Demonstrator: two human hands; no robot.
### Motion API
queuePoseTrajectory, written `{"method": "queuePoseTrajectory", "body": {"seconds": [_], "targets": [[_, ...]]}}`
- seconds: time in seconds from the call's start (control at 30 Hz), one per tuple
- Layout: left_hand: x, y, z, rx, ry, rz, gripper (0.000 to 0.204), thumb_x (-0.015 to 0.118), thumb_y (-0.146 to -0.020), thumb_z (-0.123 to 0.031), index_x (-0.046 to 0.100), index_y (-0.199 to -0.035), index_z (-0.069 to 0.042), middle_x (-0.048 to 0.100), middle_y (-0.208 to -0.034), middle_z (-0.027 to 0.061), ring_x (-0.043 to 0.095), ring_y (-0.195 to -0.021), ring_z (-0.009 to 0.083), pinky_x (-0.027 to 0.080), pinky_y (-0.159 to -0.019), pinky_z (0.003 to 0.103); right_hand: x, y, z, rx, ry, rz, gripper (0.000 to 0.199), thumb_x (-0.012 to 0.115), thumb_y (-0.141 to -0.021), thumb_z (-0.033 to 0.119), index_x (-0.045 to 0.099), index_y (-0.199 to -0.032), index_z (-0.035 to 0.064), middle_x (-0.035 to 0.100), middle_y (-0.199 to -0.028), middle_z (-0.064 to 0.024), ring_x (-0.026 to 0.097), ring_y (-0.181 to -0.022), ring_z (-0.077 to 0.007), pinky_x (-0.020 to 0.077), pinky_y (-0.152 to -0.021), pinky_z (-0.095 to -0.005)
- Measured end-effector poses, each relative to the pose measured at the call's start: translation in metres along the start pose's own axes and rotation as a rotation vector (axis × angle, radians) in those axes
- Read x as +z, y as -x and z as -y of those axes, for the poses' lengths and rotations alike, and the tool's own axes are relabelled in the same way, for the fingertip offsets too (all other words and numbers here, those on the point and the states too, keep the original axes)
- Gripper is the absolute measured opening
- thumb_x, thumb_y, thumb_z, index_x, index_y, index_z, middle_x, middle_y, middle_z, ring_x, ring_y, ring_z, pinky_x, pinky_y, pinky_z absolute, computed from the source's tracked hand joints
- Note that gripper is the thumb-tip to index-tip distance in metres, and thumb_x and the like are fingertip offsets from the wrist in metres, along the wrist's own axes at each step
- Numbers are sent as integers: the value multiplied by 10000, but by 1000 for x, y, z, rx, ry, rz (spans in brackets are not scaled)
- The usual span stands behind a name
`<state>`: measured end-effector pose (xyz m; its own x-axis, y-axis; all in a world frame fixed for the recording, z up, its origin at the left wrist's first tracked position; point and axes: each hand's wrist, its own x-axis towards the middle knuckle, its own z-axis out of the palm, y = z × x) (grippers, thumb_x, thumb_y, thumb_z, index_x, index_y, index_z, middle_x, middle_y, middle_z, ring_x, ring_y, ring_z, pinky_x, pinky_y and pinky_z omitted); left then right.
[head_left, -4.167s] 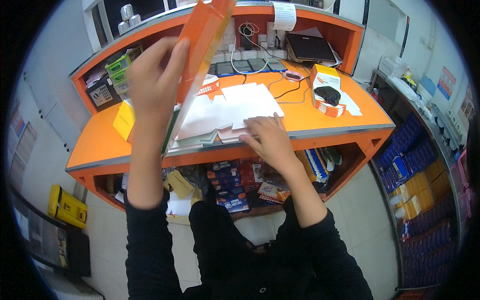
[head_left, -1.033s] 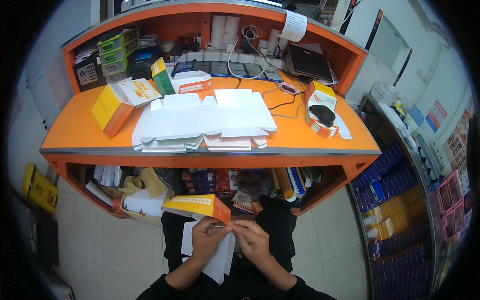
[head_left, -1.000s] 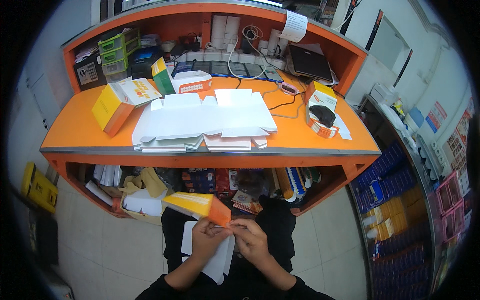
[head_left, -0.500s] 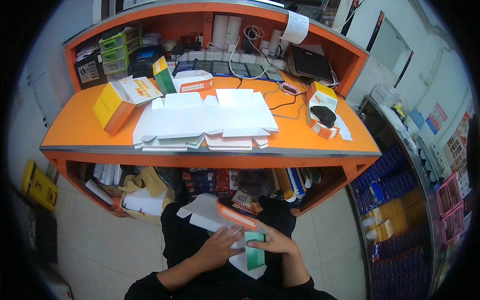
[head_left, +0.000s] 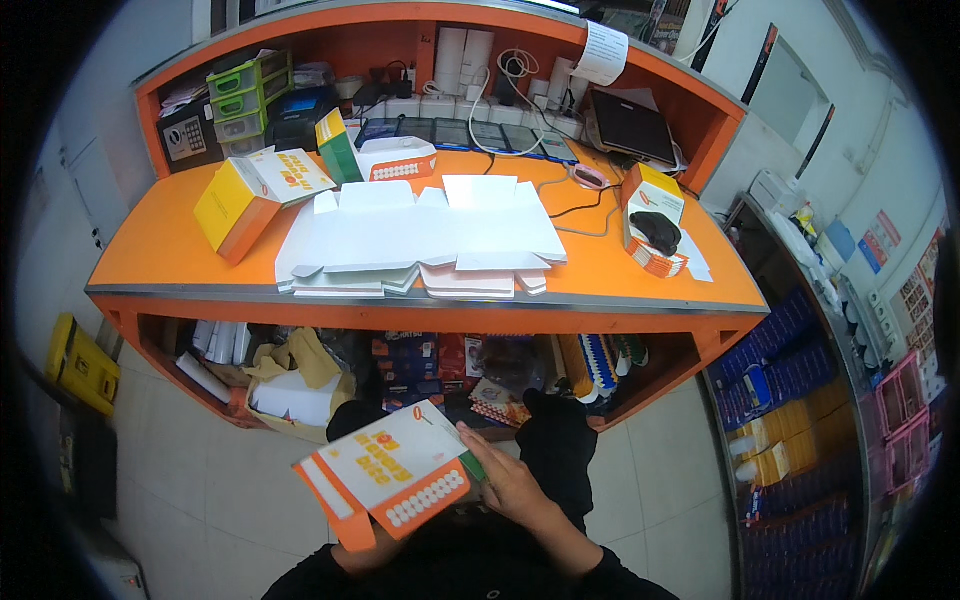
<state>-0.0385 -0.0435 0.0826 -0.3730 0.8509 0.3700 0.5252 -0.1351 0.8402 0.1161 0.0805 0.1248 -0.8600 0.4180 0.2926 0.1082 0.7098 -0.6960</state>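
Note:
A carton (head_left: 395,465) in white, orange and green is tilted above my lap, its printed white panel facing up. Along its near side stands an orange flap with white round shapes, and another orange-edged flap sticks out at the left end. My right hand (head_left: 510,485) holds the right end, fingers along the green side. From below, my left hand (head_left: 388,548) supports the carton; its fingers are hidden behind the cardboard. On the desk ahead lies a stack of flat white carton blanks (head_left: 420,230).
The orange desk (head_left: 120,255) carries a yellow-orange carton (head_left: 235,210) at left, a green-yellow one (head_left: 340,145) behind, and a carton with a dark object (head_left: 655,232) at right. Below is a shelf with a box of paper (head_left: 295,400). A stocked rack (head_left: 780,400) stands right.
The carton has been turned over, from its white and green inside showing to its printed outside facing up. My left hand has gone from on top of it to underneath.

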Motion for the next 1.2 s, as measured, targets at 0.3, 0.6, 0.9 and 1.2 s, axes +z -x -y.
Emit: {"method": "queuePoseTrajectory", "body": {"seconds": [0.3,0.6,0.9,1.2], "targets": [[33,-25,-15,-498,552,-110,489,679,-825,-241,484,-1211,-12,534,-1165,120,517,-1101,214,419,-913,338,11,-2,-3,134,-46,-225,540,613,-714,-65,465,-1226,26,544,-1175,-231,584,-1038,-324,480,-861,-377],[16,-10,-13,-212,52,-83,334,683,-822,-231,572,-1074,-44,612,-983,90,600,-912,190,479,-786,311,14,4,-2,144,-182,-466,119,724,-736,37,689,-846,7,632,-844,-85,615,-763,-161,474,-632,-249],[-15,19,-8,-255,127,15,326,679,-824,-219,573,-1074,-39,613,-988,90,601,-911,186,481,-789,308,11,6,-1,209,-241,-494,136,701,-746,23,692,-881,5,629,-877,-95,612,-809,-171,478,-698,-267],[-19,25,-7,-269,126,29,317,674,-826,-207,574,-1073,-34,614,-993,89,601,-911,182,482,-793,305,9,6,3,327,-494,-453,127,660,-769,33,681,-880,-24,611,-910,-94,583,-816,-162,453,-682,-262]]}}
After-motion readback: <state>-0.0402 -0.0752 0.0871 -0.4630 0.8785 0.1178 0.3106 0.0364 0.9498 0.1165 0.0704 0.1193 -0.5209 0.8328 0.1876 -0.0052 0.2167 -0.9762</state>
